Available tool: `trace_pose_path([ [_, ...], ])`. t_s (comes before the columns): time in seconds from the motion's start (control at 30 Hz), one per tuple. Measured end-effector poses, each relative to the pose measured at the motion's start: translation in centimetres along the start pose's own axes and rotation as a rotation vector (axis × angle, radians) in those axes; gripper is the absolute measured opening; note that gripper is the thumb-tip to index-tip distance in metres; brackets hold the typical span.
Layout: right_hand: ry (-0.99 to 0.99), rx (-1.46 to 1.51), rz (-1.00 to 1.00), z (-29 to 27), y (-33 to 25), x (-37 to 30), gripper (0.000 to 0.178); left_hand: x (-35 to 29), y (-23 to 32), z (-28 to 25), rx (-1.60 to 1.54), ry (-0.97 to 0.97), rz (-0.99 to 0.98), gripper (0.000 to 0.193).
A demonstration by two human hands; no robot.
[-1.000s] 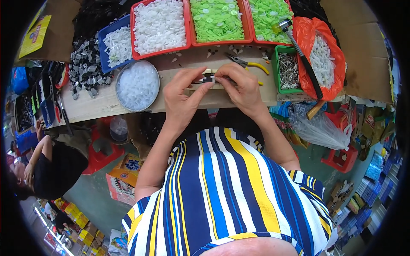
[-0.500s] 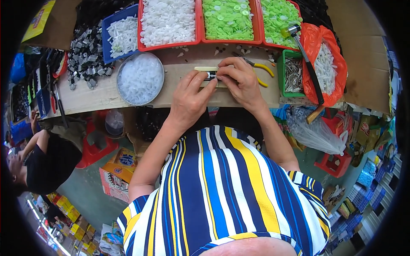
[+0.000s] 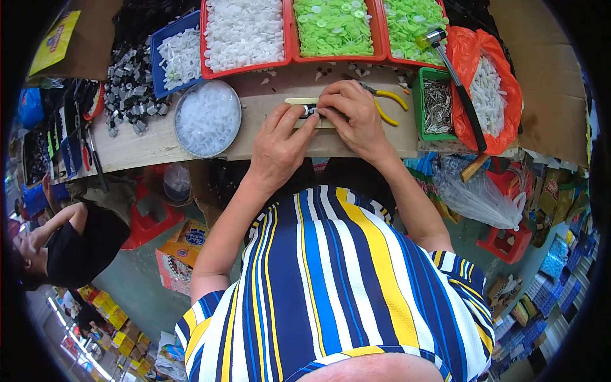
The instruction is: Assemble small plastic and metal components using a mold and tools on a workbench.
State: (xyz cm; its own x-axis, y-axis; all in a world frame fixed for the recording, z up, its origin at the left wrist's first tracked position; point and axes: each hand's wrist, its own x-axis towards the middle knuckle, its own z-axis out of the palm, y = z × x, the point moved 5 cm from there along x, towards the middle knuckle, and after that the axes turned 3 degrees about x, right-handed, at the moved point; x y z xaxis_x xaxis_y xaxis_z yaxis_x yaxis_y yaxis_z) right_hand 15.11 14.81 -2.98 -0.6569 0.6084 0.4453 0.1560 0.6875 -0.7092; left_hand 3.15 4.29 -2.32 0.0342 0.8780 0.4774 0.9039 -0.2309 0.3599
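At the table's near edge, my left hand (image 3: 278,143) and my right hand (image 3: 353,121) meet, fingertips almost touching. Between them is a small black-and-white part (image 3: 310,110), seated in or against a pale cream block (image 3: 300,100). My left thumb and fingers are closed round the part's left side. The right thumb and forefinger pinch at its right end, where the fingers cover most of it. Just beyond my right hand lie yellow-handled pliers (image 3: 391,97).
Red trays of white pieces (image 3: 245,35) and green discs (image 3: 333,28) line the back. Left are a round bowl of translucent pieces (image 3: 208,119) and a blue tray (image 3: 178,51). Right, a hammer (image 3: 468,108) lies across a green box of metal pins (image 3: 437,105) and an orange bag (image 3: 468,48).
The whole view has shifted slightly. My hands stay together at the small part, with the right fingers moved only a little. The co-worker at the left has moved slightly.
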Motion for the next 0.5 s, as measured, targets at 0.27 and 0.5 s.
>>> trace_pose_path([
  [0.27, -0.027, -0.037, 0.029, 0.2, 0.0, 0.1, 0.01, 0.5, 0.0, -0.1, -0.008, -0.008, -0.013, 0.033],
  [0.5, 0.016, -0.085, 0.109, -3.9, -1.0, 0.0, 0.011, 1.6, -0.3, -0.7, -0.071, -0.06, -0.026, 0.025],
])
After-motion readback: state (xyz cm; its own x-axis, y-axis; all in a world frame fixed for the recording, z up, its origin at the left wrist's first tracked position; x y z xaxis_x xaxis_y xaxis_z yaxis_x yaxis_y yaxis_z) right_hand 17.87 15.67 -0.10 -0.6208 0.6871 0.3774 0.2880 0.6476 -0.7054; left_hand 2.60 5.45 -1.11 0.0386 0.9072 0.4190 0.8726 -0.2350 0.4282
